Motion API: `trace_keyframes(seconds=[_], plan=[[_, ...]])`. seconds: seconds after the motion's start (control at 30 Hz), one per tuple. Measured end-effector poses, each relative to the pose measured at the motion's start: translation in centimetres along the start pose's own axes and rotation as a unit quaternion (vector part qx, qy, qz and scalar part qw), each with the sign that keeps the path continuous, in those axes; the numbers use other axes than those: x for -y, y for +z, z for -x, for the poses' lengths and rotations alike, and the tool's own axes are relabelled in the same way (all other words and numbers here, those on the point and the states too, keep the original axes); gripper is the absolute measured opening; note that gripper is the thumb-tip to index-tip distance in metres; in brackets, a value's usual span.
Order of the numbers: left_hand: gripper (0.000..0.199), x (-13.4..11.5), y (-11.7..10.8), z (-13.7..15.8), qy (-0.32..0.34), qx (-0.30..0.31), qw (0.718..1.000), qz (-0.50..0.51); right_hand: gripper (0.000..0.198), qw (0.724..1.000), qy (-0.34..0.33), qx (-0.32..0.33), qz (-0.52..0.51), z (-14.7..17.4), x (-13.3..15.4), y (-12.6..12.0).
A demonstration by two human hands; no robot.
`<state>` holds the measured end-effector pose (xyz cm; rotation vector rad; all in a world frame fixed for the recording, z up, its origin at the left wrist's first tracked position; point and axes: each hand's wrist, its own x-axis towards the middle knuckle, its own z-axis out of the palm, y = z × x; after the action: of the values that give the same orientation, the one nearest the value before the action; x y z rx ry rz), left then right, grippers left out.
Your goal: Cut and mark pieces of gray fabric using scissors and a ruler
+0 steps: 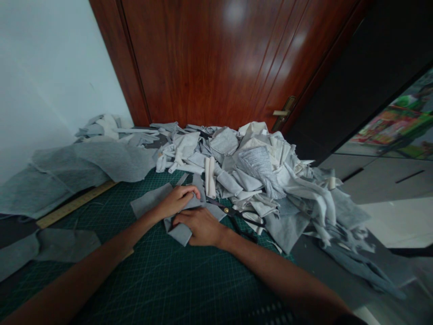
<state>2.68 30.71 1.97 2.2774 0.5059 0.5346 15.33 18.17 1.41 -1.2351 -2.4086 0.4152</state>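
Observation:
In the head view, a piece of grey fabric (180, 232) lies bunched under both hands on the green cutting mat (189, 284). My left hand (176, 201) has its fingers curled over the upper part of the cloth. Lower down and to the right, my right hand (203, 225) grips a folded part of the same fabric, its thumb side toward me. The fingertips of both hands are partly hidden by folds. Black-handled scissors (252, 218) rest just beyond my right hand, blades pointing left, partly covered by cloth.
A large heap of grey and white fabric scraps (257, 167) spreads across the back and right. Larger grey cloth (91, 162) lies at the left over a wooden ruler (76, 205). Behind the table stand a brown door (209, 63) and a dark cabinet (352, 81).

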Motion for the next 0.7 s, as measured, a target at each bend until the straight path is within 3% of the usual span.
trace_keyframes(seconds=[0.23, 0.4, 0.7], plan=[[0.031, -0.1, -0.3, 0.1, -0.008, 0.019, 1.0, -0.005, 0.036, 1.0, -0.002, -0.003, -0.006, 0.1, -0.2, 0.1], [0.031, -1.6, -1.5, 0.6, -0.013, 0.059, 0.998, -0.035, 0.034, 1.0, -0.004, -0.006, -0.012, 0.1, -0.3, 0.1], [0.035, -4.9, -4.0, 4.8, -0.059, 0.013, 0.993, -0.102, 0.036, 1.0, 0.006, -0.004, 0.028, 0.4, -0.4, 0.2]])
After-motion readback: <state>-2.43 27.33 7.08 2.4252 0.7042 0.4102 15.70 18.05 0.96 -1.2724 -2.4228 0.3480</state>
